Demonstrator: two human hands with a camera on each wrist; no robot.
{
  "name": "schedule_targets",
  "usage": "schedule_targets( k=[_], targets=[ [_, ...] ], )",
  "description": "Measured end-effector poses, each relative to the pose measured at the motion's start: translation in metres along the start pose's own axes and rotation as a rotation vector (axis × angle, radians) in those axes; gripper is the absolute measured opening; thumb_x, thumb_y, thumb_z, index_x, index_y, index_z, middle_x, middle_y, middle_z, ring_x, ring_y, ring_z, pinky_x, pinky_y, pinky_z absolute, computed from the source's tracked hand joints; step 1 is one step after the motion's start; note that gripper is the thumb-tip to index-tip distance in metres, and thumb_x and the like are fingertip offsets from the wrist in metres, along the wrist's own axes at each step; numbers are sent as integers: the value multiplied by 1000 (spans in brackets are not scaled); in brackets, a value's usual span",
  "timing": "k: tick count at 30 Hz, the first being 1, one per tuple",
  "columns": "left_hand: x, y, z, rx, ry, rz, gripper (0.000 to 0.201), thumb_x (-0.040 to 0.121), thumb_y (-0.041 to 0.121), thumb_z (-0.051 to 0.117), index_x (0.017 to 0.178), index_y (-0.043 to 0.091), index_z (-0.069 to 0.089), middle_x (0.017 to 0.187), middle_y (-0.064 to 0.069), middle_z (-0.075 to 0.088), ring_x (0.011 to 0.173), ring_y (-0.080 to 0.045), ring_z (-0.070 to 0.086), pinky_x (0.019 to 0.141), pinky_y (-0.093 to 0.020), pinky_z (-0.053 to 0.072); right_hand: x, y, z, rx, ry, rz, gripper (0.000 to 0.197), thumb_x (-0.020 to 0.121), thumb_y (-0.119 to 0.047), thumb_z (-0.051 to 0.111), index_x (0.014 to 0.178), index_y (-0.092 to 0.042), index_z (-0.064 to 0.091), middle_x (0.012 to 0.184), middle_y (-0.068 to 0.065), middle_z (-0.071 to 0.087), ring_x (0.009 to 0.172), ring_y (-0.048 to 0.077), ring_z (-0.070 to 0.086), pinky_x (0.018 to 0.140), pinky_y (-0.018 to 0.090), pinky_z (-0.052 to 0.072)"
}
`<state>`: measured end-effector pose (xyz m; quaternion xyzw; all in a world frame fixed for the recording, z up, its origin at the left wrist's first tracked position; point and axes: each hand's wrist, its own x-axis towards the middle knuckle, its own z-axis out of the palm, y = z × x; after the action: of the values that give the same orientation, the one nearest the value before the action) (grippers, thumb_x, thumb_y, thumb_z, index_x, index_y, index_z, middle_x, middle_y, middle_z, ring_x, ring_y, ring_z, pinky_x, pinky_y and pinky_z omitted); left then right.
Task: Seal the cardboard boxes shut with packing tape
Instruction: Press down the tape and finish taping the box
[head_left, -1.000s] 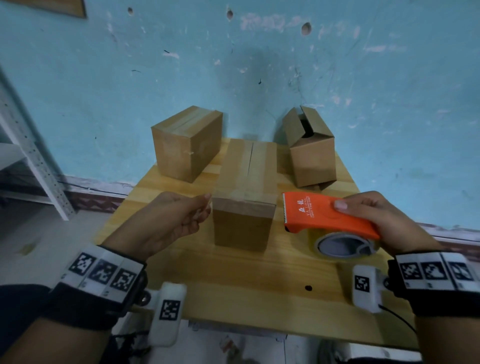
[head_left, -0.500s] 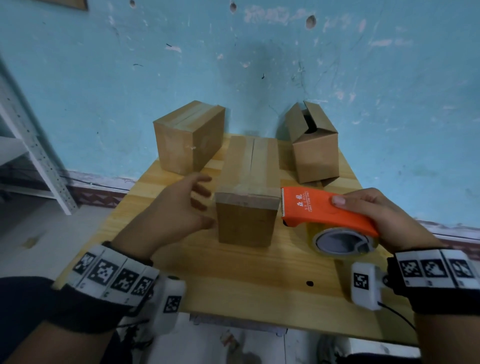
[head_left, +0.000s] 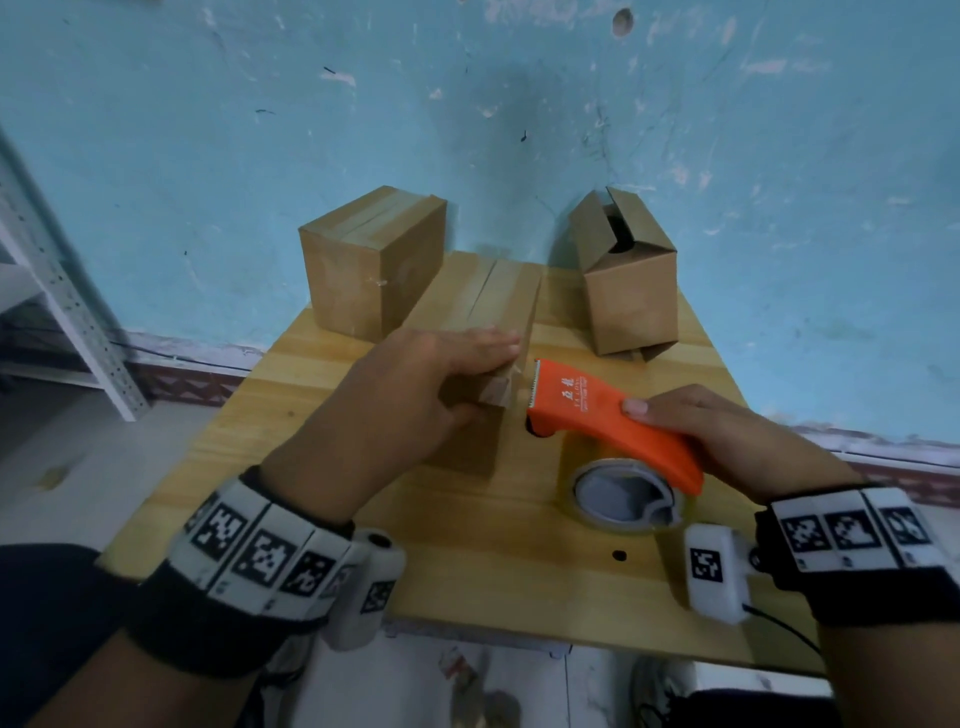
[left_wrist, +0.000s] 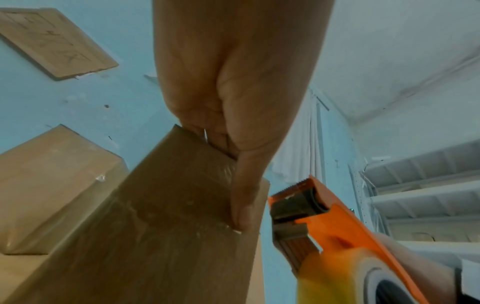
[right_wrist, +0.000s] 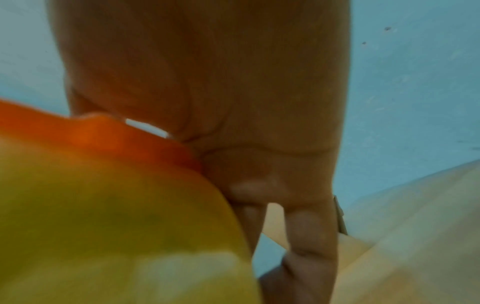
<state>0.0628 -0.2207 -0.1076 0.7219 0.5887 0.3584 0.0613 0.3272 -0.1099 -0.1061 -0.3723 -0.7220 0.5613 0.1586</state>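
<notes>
Head view looks down over the table; both wrist views look up close along the fingers.

right wrist view blurred, tape roll smeared, middle box near end hidden

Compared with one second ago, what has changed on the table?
The left hand moved forward and right onto the near end of the middle box, fingers on top, thumb on its front. The right hand holds the orange tape dispenser as before; the two rear boxes have not moved.
</notes>
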Motion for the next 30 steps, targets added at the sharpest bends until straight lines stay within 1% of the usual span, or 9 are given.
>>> schedule_targets(
  k=[3, 6, 8, 13, 17, 19, 24, 27, 30],
  targets=[
    [4, 1, 1, -17, -17, 21, 68, 76, 4, 81, 135, 29, 58, 141, 18, 53, 135, 7, 40, 118, -23, 28, -3, 5, -8, 46, 19, 4, 82, 56, -73, 75, 93, 0, 73, 87, 39, 61, 76, 43, 56, 73, 43, 48],
    [5, 1, 2, -18, -20, 33, 68, 74, 3, 83, 134, 27, 59, 139, 18, 53, 134, 8, 40, 118, -18, 26, -8, 9, -12, 77, 75, 3, 73, 40, -76, 80, 75, -12, 77, 78, 26, 59, 68, 33, 53, 63, 37, 46],
    [4, -2, 0, -33, -20, 23, 68, 75, 4, 83, 134, 27, 58, 140, 16, 54, 134, 10, 39, 118, -19, 26, -14, 10, -15, 49, 84, -7, 73, 38, -78, 78, 72, -14, 78, 71, 22, 62, 61, 29, 55, 58, 34, 48],
    [4, 1, 0, -14, -20, 24, 72, 73, 4, 84, 135, 27, 56, 140, 16, 54, 135, 10, 39, 117, -16, 24, -29, 15, -30, -41, 155, -14, 81, 43, -82, 75, 68, -5, 75, 67, 23, 66, 57, 28, 59, 54, 26, 49],
    [2, 2, 0, -11, -16, 24, 73, 72, 4, 84, 135, 27, 56, 141, 16, 53, 135, 8, 40, 118, -22, 27, -35, 10, -25, -150, 201, -12, 77, 50, -86, 67, 56, -10, 66, 57, 15, 59, 51, 24, 52, 55, 27, 41],
    [1, 1, 0, -12, -15, 25, 72, 73, 5, 84, 136, 26, 56, 141, 16, 53, 135, 7, 40, 118, -21, 27, -35, 7, -22, -234, 200, 17, 74, 58, -85, 61, 54, -11, 61, 56, 12, 54, 51, 23, 49, 58, 28, 38],
    [1, 1, 0, 1, -3, 38, 71, 73, 5, 84, 136, 25, 57, 141, 15, 53, 135, 7, 40, 119, -21, 27, -28, -4, -4, -419, 106, 79, 87, 64, -88, 53, 68, -2, 66, 59, 9, 61, 53, 19, 56, 59, 29, 43],
    [3, 3, 1, 51, 1, 64, 71, 74, 6, 83, 137, 24, 56, 142, 13, 53, 136, 4, 41, 118, -22, 27, -16, -16, 13, -529, 135, 116, 77, 73, -81, 53, 71, -6, 68, 59, 9, 64, 54, 15, 60, 60, 28, 46],
    [4, 4, -2, 159, -54, 90, 68, 80, 8, 77, 141, 24, 51, 146, 12, 48, 138, 0, 38, 120, -29, 26, -1, -36, 23, -633, 165, 135, 68, 78, -73, 55, 72, -7, 67, 62, 8, 65, 55, 17, 60, 61, 31, 49]
  ],
)
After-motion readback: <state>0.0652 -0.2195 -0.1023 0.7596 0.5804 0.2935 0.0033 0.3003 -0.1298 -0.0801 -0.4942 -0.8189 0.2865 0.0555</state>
